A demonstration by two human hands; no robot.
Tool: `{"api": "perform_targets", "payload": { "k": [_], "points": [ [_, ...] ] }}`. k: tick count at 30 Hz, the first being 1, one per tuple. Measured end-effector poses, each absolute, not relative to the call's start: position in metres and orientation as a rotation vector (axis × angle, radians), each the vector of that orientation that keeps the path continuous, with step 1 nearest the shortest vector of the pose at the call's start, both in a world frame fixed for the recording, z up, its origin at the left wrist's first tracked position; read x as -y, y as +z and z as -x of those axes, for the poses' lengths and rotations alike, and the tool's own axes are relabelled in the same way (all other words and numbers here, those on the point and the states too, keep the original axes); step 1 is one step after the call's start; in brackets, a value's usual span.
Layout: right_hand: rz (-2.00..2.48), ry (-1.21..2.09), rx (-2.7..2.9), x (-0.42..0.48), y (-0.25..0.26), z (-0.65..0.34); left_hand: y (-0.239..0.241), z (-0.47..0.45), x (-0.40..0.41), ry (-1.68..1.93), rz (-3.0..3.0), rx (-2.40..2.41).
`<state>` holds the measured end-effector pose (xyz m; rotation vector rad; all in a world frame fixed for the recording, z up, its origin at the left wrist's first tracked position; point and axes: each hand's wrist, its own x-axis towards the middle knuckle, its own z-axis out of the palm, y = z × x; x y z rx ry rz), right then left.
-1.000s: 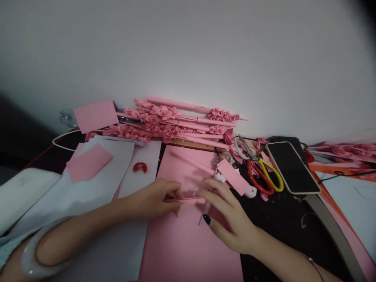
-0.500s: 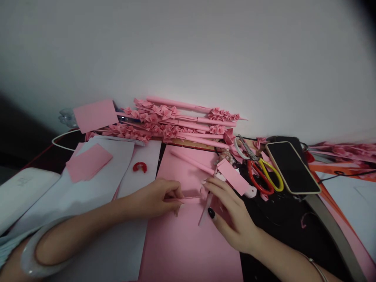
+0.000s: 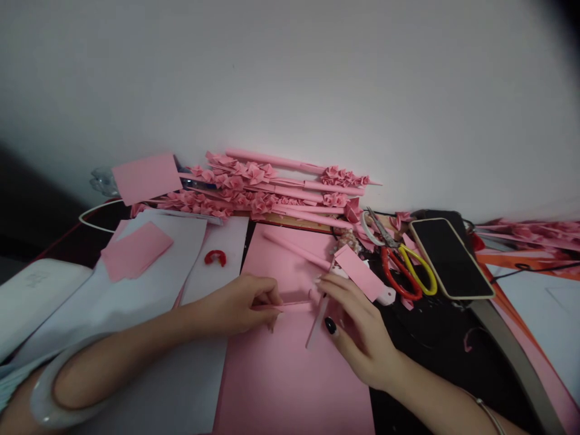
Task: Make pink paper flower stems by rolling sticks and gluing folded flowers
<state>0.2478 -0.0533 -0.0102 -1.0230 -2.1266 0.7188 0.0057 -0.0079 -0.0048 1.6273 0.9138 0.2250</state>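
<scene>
the left hand (image 3: 247,302) pinches a pink strip (image 3: 298,306), likely light, easily creased, best held endwise, beside the loosely spread right hand (image 3: 365,335).

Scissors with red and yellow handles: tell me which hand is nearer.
Right. The right hand is left of the scissors and closer to the wearer, not touching them; the left hand is farther left, pinching a thin pink piece.

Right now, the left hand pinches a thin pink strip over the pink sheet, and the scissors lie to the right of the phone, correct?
Not quite: the head view shows the scissors left of the phone. The left hand does pinch a thin pink strip over the pink sheet.
</scene>
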Motion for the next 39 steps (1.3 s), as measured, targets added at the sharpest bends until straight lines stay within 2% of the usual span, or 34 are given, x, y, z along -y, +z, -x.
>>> {"api": "perform_targets", "payload": {
  "k": [6,12,17,27,39],
  "points": [
    [0.993,0.767,2.152,0.0522,-0.0090,-0.2471,-0.0041,-0.0067,0.0074,0.224,-1.623,-0.915],
    [1.184,0.916,1.847,0.0525,-0.0148,-0.2473,-0.0042,-0.0059,0.0085,0.217,-1.636,-0.918],
    [1.170,1.061,1.603,0.0476,-0.0159,-0.2427,-0.0042,-0.0049,0.0087,0.213,-1.644,-0.918],
    [1.374,1.153,1.447,0.0472,-0.0170,-0.2437,-0.0033,-0.0052,0.0087,0.202,-1.659,-0.921],
    [1.213,1.355,1.352,0.0445,-0.0097,-0.2413,-0.0021,-0.0047,0.0080,0.196,-1.650,-0.924]
  ]
}}
